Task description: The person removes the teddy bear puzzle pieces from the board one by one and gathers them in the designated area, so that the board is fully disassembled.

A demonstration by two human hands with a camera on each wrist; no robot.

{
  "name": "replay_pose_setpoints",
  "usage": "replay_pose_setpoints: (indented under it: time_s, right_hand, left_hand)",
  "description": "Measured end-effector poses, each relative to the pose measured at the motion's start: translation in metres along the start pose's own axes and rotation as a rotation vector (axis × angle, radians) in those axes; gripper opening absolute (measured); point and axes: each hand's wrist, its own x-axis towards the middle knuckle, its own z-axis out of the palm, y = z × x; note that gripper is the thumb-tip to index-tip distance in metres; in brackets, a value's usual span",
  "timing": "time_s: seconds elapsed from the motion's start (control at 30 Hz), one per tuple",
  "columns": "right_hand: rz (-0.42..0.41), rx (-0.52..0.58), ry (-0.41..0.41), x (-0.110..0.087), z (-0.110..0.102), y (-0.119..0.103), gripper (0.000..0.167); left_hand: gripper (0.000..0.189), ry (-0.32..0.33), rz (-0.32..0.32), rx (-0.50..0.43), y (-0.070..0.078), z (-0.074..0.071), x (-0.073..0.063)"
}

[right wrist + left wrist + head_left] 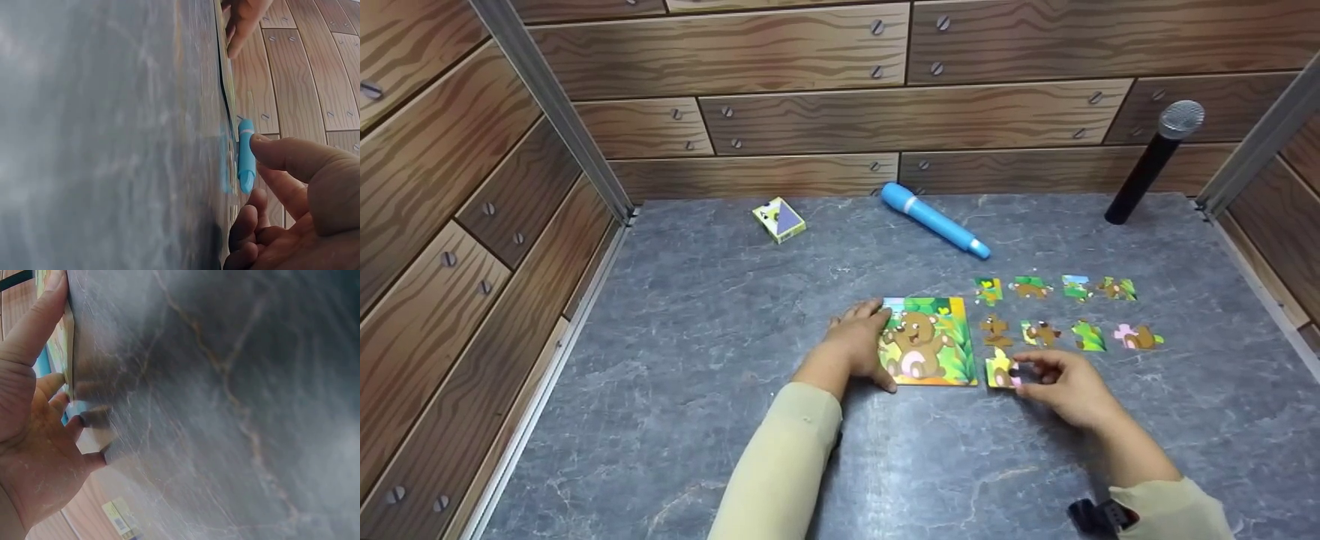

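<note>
In the head view, my left hand (856,341) rests at the left side of a square bear picture puzzle (922,345), fingers spread, index by the upper left corner and thumb at the lower edge. The left wrist view shows that thumb (34,326) against the board's edge. Just right of the board lies a yellow-green puzzle piece (1000,371). My right hand (1069,386) pinches this piece at its right side between thumb and fingers. From the right wrist, the thumb (281,153) and curled fingers show, with the piece out of sight.
Several loose puzzle pieces (1041,332) lie in two rows right of the board. Behind them are a blue marker-shaped stick (934,220) and a small card box (779,220). A black microphone (1151,165) stands at the back right. Wood-patterned panels (810,124) enclose the grey table (697,300).
</note>
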Motion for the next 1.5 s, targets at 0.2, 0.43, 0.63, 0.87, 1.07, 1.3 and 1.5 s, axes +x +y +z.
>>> replay_pose_setpoints:
  time_s: [0.2,0.43,0.63,0.87,1.07,1.3,1.5]
  right_hand:
    - [0.001,-0.013,-0.026,-0.001,-0.002,0.004,0.043]
    - [-0.013,-0.018,-0.035,-0.002,-0.001,0.006,0.043]
    - [-0.017,-0.081,-0.047,-0.002,-0.002,0.007,0.042]
    - [-0.049,-0.129,-0.059,-0.003,-0.002,0.008,0.041]
    - [-0.071,-0.147,-0.066,-0.002,-0.003,0.010,0.043]
    - [-0.069,-0.158,-0.072,-0.003,-0.003,0.011,0.045]
    - [-0.063,-0.157,-0.076,-0.003,-0.004,0.011,0.046]
  left_hand:
    - [0.126,0.002,0.003,-0.001,-0.002,0.001,0.001]
    - [0.127,0.001,0.016,0.003,-0.001,0.001,0.000]
    - [0.128,0.008,0.019,0.009,-0.001,0.001,0.000]
    - [0.128,0.009,0.023,0.006,-0.002,0.002,0.000]
    - [0.128,0.007,0.024,0.004,-0.002,0.002,0.000]
    - [0.128,0.012,0.025,0.000,-0.003,0.004,0.001]
    - [0.129,0.009,0.021,0.002,-0.003,0.003,0.002]
